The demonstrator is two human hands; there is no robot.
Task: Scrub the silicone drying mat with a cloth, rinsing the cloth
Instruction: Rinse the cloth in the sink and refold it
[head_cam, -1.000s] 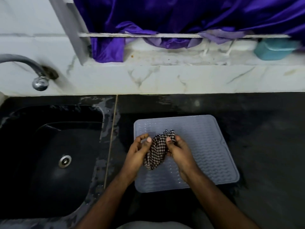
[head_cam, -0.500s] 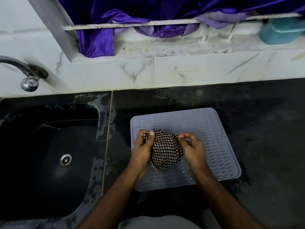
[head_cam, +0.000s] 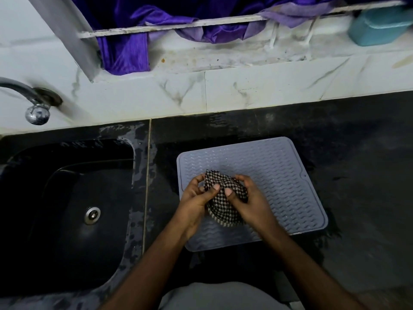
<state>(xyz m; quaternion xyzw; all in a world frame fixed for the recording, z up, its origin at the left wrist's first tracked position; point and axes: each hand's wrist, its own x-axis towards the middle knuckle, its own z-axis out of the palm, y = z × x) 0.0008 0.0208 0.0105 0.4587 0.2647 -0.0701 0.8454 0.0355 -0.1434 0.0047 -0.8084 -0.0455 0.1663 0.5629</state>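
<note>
A grey ribbed silicone drying mat (head_cam: 279,175) lies flat on the dark wet counter (head_cam: 362,153), right of the sink. Over its left half I hold a black-and-white checked cloth (head_cam: 223,209), bunched up. My left hand (head_cam: 194,202) grips the cloth's left side, thumb on top. My right hand (head_cam: 250,202) grips its right side, thumb pressed into the folds. The two thumbs nearly touch. The cloth's lower edge hangs down onto the mat.
A black sink (head_cam: 73,215) with a metal drain (head_cam: 92,215) lies to the left. A chrome tap (head_cam: 36,108) juts from the marble wall. A purple curtain (head_cam: 125,50) hangs over the sill at the back. A teal box (head_cam: 380,25) sits at top right.
The cloth was spread wider between my hands half a second ago. Both hands have come together and bunched it up again. The view has tilted slightly.
</note>
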